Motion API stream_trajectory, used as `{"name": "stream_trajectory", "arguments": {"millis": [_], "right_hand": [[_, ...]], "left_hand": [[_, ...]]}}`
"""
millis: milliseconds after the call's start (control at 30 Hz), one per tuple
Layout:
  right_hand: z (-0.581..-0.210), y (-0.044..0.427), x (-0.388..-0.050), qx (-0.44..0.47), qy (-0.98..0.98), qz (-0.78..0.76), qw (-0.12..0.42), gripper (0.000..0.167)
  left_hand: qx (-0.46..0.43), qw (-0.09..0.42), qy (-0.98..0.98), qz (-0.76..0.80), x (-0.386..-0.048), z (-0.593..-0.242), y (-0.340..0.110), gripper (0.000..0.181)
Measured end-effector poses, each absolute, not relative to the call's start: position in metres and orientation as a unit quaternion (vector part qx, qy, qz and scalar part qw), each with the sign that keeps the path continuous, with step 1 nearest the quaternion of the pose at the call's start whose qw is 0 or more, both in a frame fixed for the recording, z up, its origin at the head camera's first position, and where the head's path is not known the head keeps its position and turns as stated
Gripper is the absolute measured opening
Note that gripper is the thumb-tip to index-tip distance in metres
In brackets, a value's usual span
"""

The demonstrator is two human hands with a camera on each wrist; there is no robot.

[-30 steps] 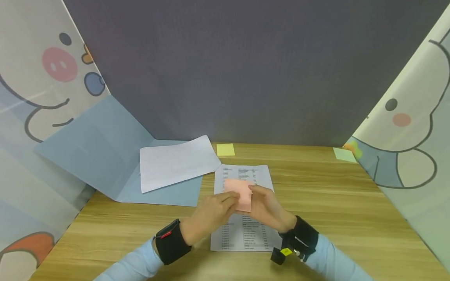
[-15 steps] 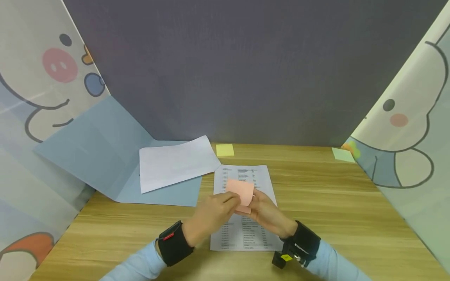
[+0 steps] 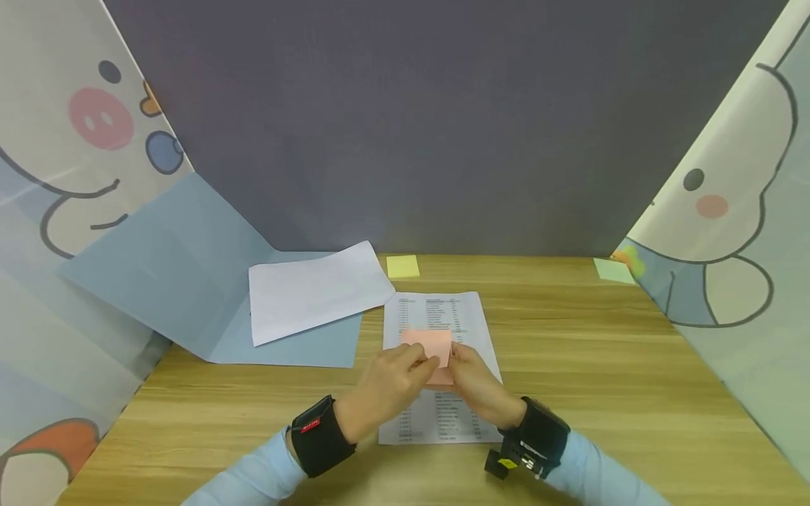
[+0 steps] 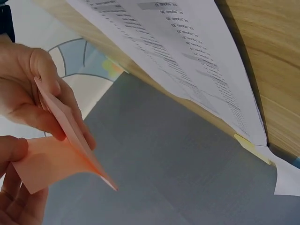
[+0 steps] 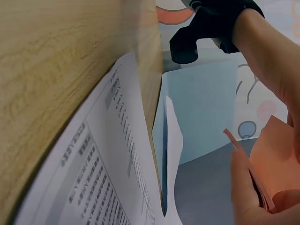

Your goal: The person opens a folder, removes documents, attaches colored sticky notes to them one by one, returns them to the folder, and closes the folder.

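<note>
A pink sticky-note pad (image 3: 441, 376) is held between both hands above a printed sheet (image 3: 446, 420). Its top note (image 3: 433, 340) is lifted away from the rest; in the left wrist view this note (image 4: 49, 159) bends out from the pad (image 4: 70, 124). The left hand (image 3: 387, 385) pinches the lifted note between thumb and fingers. On the other side, the right hand (image 3: 477, 383) grips the pad by its right edge. In the right wrist view the pad (image 5: 251, 171) appears edge-on beside the raised note (image 5: 276, 154).
An open blue folder (image 3: 316, 349) with a white sheet (image 3: 319, 292) on it lies at the left, its cover (image 3: 183, 260) raised. Behind the printed sheet is a yellow note (image 3: 403, 266); a pale green note (image 3: 614, 270) is at the back right. A grey panel (image 3: 443, 126) stands behind.
The lifted pink note first tilted up to the right, then came lower and more level. Both hands have shifted slightly, still holding the note and pad. The head view has moved a little.
</note>
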State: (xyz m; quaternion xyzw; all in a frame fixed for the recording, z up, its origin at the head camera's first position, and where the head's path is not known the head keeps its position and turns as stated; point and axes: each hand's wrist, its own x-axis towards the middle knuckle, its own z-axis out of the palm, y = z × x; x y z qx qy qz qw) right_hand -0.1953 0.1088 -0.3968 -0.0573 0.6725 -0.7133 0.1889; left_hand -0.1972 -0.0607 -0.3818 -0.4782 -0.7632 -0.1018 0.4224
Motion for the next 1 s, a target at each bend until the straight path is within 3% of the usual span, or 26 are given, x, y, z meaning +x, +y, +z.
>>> {"name": "stream_trajectory", "arguments": {"millis": [367,1000], "right_hand": [[-0.3973,0.106,-0.1981,-0.057,0.668,-0.722,0.171,0.038],[-0.4006,0.1074,-0.1997,-0.054,0.714,-0.688,0.12,0.037]], "left_hand": [[-0.467,0.455,-0.745,-0.141,-0.2017,-0.3743,-0.0636,0.002],[-0.473,0.463,-0.738,-0.132,-0.1991,-0.3715,-0.0649,0.013]]}}
